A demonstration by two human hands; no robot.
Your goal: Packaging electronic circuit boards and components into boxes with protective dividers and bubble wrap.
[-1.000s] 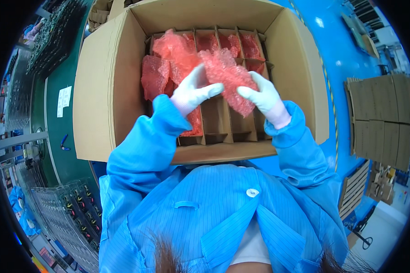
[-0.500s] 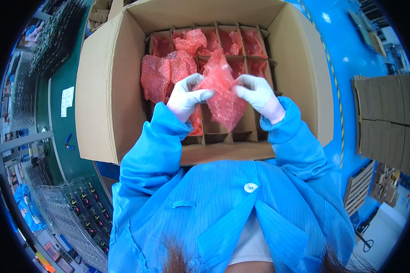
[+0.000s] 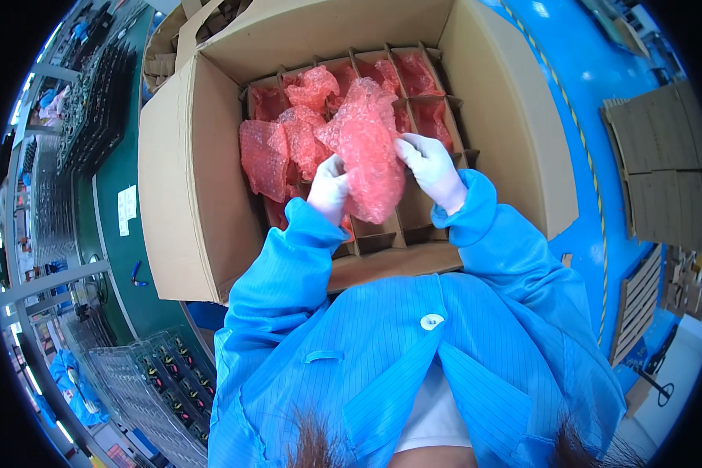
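A pink bubble-wrap bag (image 3: 370, 156) hangs between my two white-gloved hands, above an open cardboard box (image 3: 171, 187). On its left side my left hand (image 3: 330, 187) grips the edge, fingers closed. My right hand (image 3: 431, 168) pinches the opposite edge between thumb and fingers. Whether anything lies inside the bag I cannot tell. Below, cardboard dividers (image 3: 388, 230) split the box into cells. Several cells hold pink bubble wrap, and a loose crumpled piece (image 3: 264, 160) lies over the dividers at the left. The held bag hides some middle cells.
To the left, a green table (image 3: 132, 257) carries a blue-handled tool (image 3: 137, 274), paper labels (image 3: 126, 210) and racks of circuit boards (image 3: 175, 374). Stacked flat cardboard (image 3: 663, 171) stands at the right, near a wooden pallet (image 3: 636, 304) on the blue floor.
The bubble-wrap bag has turned and shifted slightly left, its broad side now facing up. My left hand has moved down and right along its edge. The whole view has tilted a little.
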